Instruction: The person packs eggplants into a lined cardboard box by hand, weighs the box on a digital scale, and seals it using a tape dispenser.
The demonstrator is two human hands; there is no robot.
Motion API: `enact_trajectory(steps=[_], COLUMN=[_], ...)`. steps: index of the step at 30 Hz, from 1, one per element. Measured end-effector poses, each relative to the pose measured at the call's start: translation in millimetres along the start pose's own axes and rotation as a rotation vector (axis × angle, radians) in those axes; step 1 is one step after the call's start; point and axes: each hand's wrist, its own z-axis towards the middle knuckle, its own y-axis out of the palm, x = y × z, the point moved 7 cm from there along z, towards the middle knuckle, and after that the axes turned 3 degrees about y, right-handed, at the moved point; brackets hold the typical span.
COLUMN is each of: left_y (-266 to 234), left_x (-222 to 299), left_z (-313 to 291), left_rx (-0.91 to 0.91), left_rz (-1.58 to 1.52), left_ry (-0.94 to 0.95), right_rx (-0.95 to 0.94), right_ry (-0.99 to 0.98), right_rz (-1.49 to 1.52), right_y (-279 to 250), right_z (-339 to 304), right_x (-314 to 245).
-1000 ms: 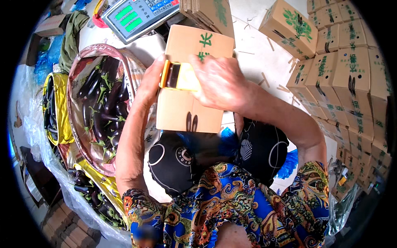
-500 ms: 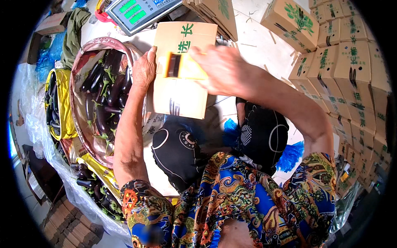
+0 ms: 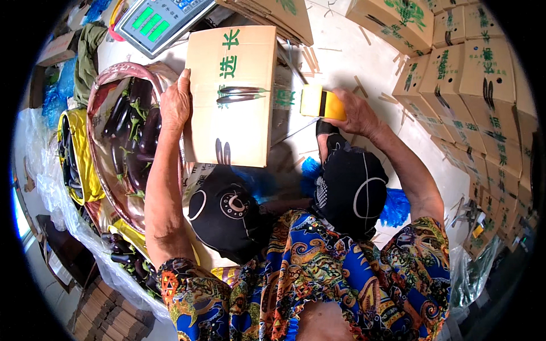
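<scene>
The person holds a closed cardboard box point(image 3: 233, 96) in front of the body, above the knees, and nothing seems to carry it from below except the left hand point(image 3: 175, 102). This hand lies flat against the left side of the box, with the fingers stretched up along the edge and not curled around anything. The right hand point(image 3: 355, 111) is closed around a yellow tape dispenser point(image 3: 321, 103), which stands just beside the right side of the box; a clear strip of tape appears to run from it to the box wall, though this is hard to see. The biggest risk, as it looks, is that the box turns or slides, because only one open palm steadies it; a strong pull on the tape to the right can swing it away from this palm. If it drops, it can fall onto the round basket point(image 3: 99, 108) of dark eggplants point(image 3: 133, 136) at the person's left, or against the weighing scale point(image 3: 159, 23) just behind it. The tape can also fold and stick to itself if the dispenser is tilted, and then the seam stays weak. The cutting edge of the dispenser is close to the right fingers, so a quick tear can scratch them. The stacked cartons point(image 3: 483, 85) at the right stand well apart.
</scene>
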Motion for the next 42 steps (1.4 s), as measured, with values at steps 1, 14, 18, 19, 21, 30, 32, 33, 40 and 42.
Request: enact_trajectory(steps=[1,14,18,19,21,30,32,33,40,42], left_y=[-3,-6,-8,-6,-5,-4,4,6,11,10], left_x=[12,2,-3,-15,-22,-31,-47,-51,-67,-63], left_z=[3,-6,-2,0,4,12,12,18,21,20], left_rx=[0.002,0.063,0.078,0.093,0.073,0.102,0.034,0.022,-0.039,-0.004], left_rz=[-0.001,-0.15,-0.153,-0.162,-0.1,-0.26,-0.218,-0.099,-0.161,-0.235], left_ry=[0.01,-0.124,-0.097,-0.125,-0.081,-0.094,-0.121,-0.045,-0.132,-0.101], right_rx=[-0.017,-0.427,-0.52,-0.52,-0.515,-0.471,-0.538,-0.555,-0.589,-0.663], right_ry=[0.051,0.545,0.541,0.54,0.547,0.2,0.219,0.207,0.314,0.307], right_rz=[-0.048,-0.313,-0.312,-0.309,-0.306,-0.709,-0.6,-0.568,-0.408,-0.425], right_y=[4,14,17,21,28,111,122,120,102,93], right_z=[-14,-68,-24,-17,-6,110,104,110,109,110], right_x=[16,48,23,20,16,-35,-31,-22,-24,-23])
